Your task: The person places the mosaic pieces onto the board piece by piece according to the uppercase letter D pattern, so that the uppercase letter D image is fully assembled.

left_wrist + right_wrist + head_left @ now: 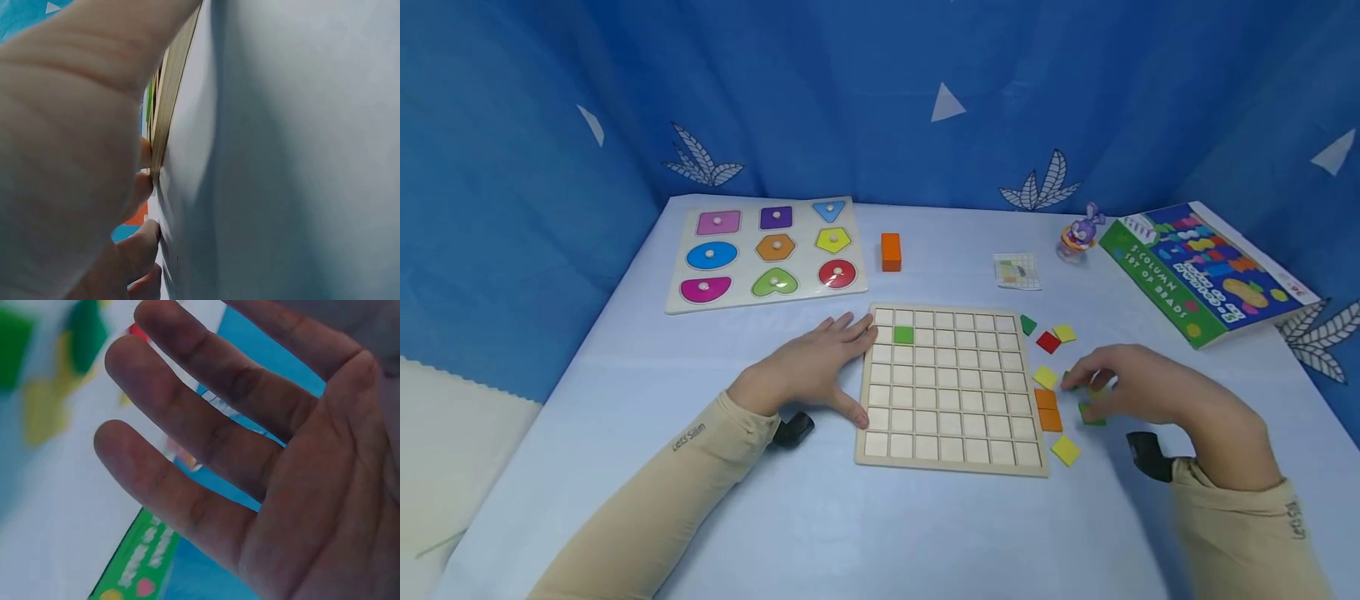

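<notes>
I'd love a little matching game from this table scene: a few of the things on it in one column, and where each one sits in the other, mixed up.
Things:
1. green tile
2. orange block
3. left hand
4. bead-set box

Places:
A. far right of the table, beside the purple toy figure
B. flat on the table, against the grid board's left edge
C. in a cell near the grid board's top left corner
D. standing between the shape puzzle and the small pattern card

Pairs: 1-C, 2-D, 3-B, 4-A
</notes>
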Demonstrator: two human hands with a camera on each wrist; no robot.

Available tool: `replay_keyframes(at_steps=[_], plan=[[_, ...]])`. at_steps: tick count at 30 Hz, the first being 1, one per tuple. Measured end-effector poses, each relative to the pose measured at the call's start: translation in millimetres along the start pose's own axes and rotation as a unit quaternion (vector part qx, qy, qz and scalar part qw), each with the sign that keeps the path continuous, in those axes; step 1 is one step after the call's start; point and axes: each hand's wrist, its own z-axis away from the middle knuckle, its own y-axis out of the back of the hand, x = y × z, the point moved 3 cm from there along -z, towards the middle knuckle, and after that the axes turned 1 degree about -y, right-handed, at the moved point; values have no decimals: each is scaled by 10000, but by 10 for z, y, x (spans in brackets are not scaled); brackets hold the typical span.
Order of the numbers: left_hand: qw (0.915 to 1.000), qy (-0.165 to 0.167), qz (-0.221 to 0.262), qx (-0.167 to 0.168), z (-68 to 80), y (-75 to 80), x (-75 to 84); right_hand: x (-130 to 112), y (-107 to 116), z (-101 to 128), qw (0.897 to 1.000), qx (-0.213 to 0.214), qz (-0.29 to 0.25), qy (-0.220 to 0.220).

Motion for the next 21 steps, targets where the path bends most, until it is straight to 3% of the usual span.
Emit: replay_keyframes(at_steps=[7, 21], plan=[[10000, -3, 27, 12, -8, -18, -13, 297, -107, 27, 9996, 106, -277, 30], [10000, -15, 11, 9, -17, -28, -17, 366, -205, -47, 9986, 300, -332, -269]])
